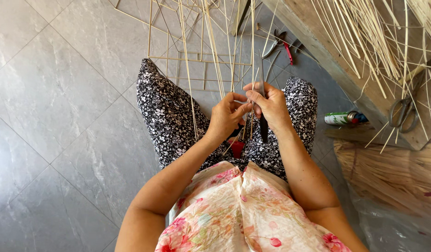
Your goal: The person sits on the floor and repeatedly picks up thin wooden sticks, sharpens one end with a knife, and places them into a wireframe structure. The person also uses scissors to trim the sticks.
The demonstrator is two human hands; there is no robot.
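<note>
My left hand (226, 115) pinches thin pale bamboo sticks (214, 51) that run up from my lap toward the floor ahead. My right hand (270, 105) grips a long dark blade, a knife (262, 122), held upright against the same sticks; both hands touch at the fingertips. A small red object (237, 148) lies in my lap just below the hands. My knees in black floral trousers (171, 116) frame the work.
A stick frame of squares (196, 60) lies on the grey tiled floor. Red-handled pliers (284, 44) lie ahead. A wooden board (350, 65) at right carries loose sticks and scissors (404, 112). A green-and-white can (341, 117) and a straw bundle (392, 170) lie at right.
</note>
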